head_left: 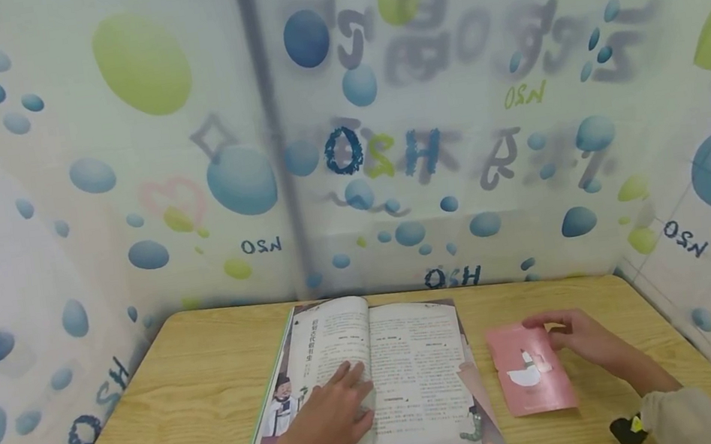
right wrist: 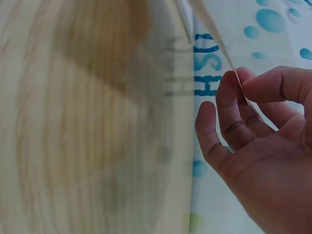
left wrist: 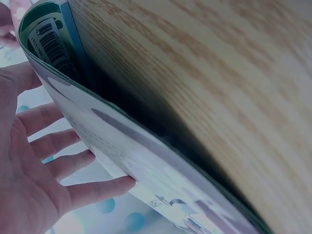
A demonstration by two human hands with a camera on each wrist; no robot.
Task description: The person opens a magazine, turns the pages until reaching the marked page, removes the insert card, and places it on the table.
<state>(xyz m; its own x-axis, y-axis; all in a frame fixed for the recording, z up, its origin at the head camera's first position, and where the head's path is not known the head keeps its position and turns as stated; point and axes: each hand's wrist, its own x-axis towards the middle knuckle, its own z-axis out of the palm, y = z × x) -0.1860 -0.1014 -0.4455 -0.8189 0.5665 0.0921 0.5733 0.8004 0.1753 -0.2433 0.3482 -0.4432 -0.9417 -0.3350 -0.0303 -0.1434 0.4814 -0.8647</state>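
Observation:
An open magazine (head_left: 419, 380) lies on the wooden table, its printed pages spread to both sides of the fold. My left hand (head_left: 331, 415) rests on its left page near the fold, fingers spread and fairly straight; the left wrist view shows the fingertips touching the page (left wrist: 122, 151). To the right of the magazine, my right hand (head_left: 580, 338) pinches the upper right corner of a pink card (head_left: 533, 371) with a white bird-like drawing. Seen edge-on in the right wrist view, the card (right wrist: 214, 31) sits between thumb and fingertips, tilted off the table.
A small black object with a yellow mark (head_left: 628, 432) lies by the right sleeve. Around the wooden table (head_left: 173, 430) hangs a pale curtain (head_left: 181, 148) printed with blue and green dots, close behind its far edge and along both sides.

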